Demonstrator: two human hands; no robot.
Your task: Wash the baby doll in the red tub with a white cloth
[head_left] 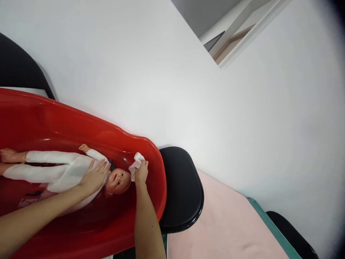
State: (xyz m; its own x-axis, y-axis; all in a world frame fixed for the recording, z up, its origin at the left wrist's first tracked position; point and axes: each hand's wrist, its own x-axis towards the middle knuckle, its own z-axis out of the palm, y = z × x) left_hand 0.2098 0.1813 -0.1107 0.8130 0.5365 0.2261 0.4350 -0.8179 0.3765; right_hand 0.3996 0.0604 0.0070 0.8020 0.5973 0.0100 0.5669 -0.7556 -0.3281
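A baby doll [66, 171] in white clothes lies on its back in a red tub [88, 126], its head toward the right end. My left hand [94, 176] rests flat on the doll's upper chest with the fingers stretched out. Just beyond the top of the doll's head, my right hand [142, 172] grips a small crumpled white cloth [137, 162]. The cloth is close to the head; whether it touches is hard to tell. A dark piece [112, 164] shows beside the doll's neck.
Black rounded seats stand at the tub's right end [182, 190] and upper left [20, 64]. A pink-covered surface [221, 219] with a green edge [272, 225] extends at lower right. Behind is a white wall [151, 72]. A small dark and pale item [29, 200] lies in the tub by the doll.
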